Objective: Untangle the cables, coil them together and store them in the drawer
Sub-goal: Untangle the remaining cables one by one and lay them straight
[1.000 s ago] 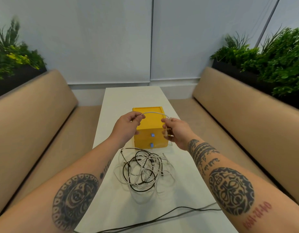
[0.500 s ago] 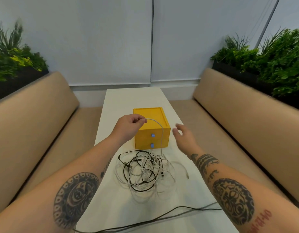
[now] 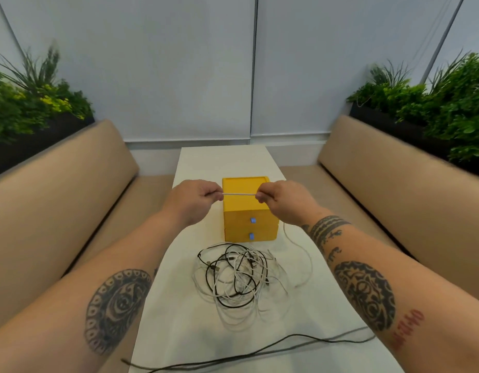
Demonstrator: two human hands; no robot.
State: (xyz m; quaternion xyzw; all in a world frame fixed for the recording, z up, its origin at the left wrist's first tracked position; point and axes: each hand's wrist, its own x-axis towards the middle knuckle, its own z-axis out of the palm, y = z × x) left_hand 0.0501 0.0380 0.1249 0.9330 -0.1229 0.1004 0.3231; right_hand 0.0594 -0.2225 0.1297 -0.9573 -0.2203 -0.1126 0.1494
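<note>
Left planter: green foliage rises behind a tan padded bench.
Left hand: the left hand is raised over the tabletop, fingers curled, pinching one end of a taut stretch of white cable.
White cable: it runs straight from hand to hand in front of the drawer unit's top. It then drops from the right hand past the unit's right side to the tabletop.
Drawer unit: a yellow two-drawer box stands mid-tabletop, both drawers pushed in, each with a small blue pull.
Cable tangle: black and white cables lie knotted on the tabletop just in front of the box.
Loose black cable: a separate black cable trails across the near edge of the tabletop.
Right hand: the right hand is level with the left, fingers curled, pinching the other end of the taut stretch.
Writing: red characters are inked on the right forearm, too blurred to read.
Right side: a matching bench sits below more greenery.
</note>
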